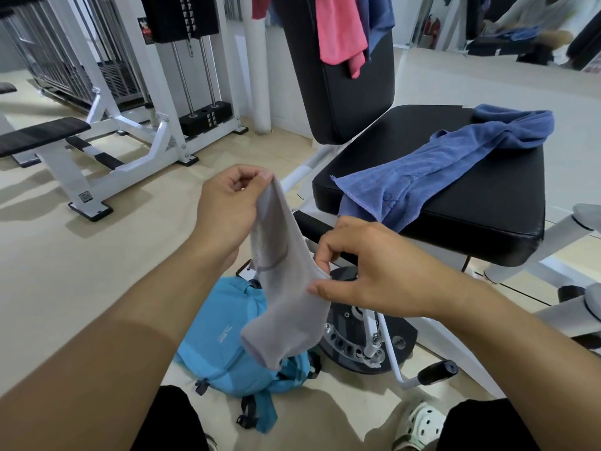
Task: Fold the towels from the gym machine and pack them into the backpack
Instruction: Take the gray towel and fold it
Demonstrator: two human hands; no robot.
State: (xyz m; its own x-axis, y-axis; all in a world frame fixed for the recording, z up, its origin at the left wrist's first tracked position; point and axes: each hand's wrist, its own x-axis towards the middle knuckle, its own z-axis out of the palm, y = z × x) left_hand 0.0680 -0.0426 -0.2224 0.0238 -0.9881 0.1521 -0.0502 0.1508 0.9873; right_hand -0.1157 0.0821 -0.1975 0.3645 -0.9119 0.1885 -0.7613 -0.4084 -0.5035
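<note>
We held the grey towel (286,288) slantwise over the backpack (227,346) on the floor, our left hand (227,203) pinching its upper corner and our right hand (367,271) seemingly pinching the lower edge, nearer the bag directly below.

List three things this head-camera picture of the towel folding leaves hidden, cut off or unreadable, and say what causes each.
1. Backpack, head view: its opening is hidden behind the grey towel pinched by the left hand and right hand.
2. Pink towel on the backrest: its top is cut off by the upper edge.
3. Backpack lettering: too small to read.
</note>
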